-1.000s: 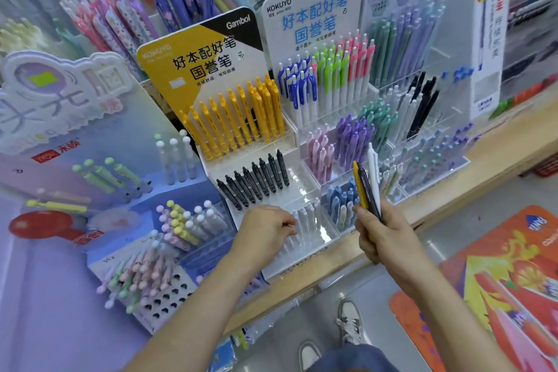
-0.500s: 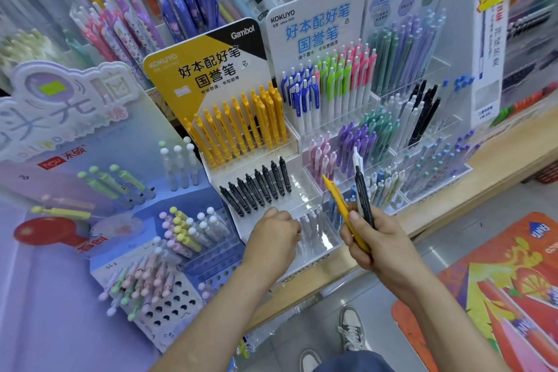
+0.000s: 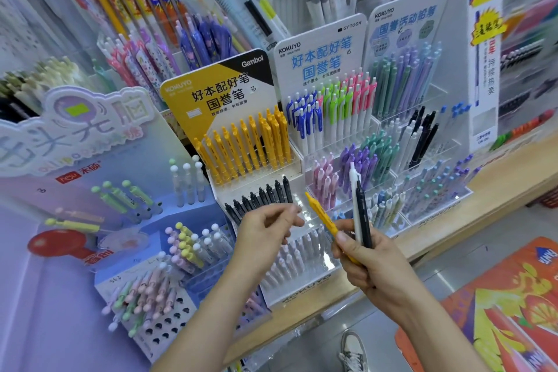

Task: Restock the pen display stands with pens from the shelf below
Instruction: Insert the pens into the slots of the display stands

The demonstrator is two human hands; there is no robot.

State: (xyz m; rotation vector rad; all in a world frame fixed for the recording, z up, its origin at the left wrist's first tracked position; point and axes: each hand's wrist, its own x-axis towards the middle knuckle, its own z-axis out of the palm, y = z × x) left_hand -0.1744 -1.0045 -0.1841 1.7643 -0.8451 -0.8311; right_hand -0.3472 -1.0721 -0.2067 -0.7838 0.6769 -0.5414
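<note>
I log in the right hand (image 3: 371,266): one yellow pen (image 3: 321,216), one white pen (image 3: 354,190), one black pen (image 3: 363,214). Just above the left hand (image 3: 265,232), black pens (image 3: 259,196); above those, yellow pens (image 3: 244,148) under a yellow-and-black card (image 3: 217,90). Above the right hand, white pens (image 3: 332,112) with blue, green and pink clips. Right of it, an orange mat (image 3: 498,311), yellow-patterned.

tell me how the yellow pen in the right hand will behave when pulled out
The yellow pen looks stiff and light: a slim, straight barrel. It juts slanted from the right hand, apart from the white pen and black pen, so it probably slides out easily. Laid flat, it might roll.
</note>
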